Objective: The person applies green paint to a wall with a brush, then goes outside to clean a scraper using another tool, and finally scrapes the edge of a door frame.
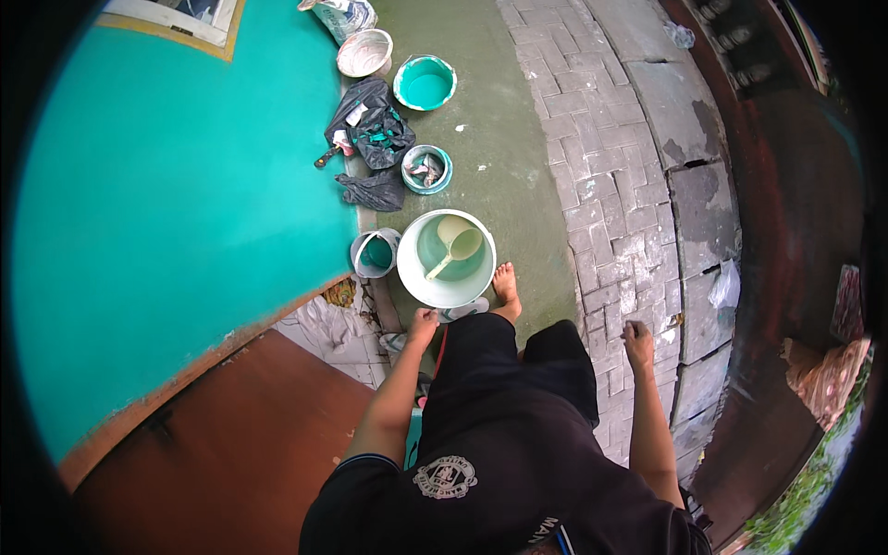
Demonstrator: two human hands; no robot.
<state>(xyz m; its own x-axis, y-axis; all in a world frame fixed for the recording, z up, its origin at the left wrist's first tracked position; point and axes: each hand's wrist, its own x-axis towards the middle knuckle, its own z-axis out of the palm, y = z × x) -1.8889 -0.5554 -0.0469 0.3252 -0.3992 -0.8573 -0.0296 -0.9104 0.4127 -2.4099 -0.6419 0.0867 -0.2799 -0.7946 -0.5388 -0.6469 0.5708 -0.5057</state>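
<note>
I stand barefoot on green concrete beside a teal wall [166, 203]. My left hand [424, 325] hangs with curled fingers just above the near rim of a large white bucket [413, 277]; I see nothing in it. The bucket holds pale green liquid and a pale scoop [457, 240] with its handle pointing toward me. A small can of teal paint [375, 253] stands against the bucket's left side. My right hand [636, 337] hangs by my right leg over the brick paving [601, 185], fingers curled, holding nothing. My left foot [506, 289] is next to the bucket.
Along the wall farther off lie black plastic bags [370, 125], a small bowl of scraps [426, 170], a teal basin [425, 83] and a white bucket [364, 53]. A red-brown band [231, 435] runs under the teal wall. Concrete slabs [703, 203] border the bricks at right.
</note>
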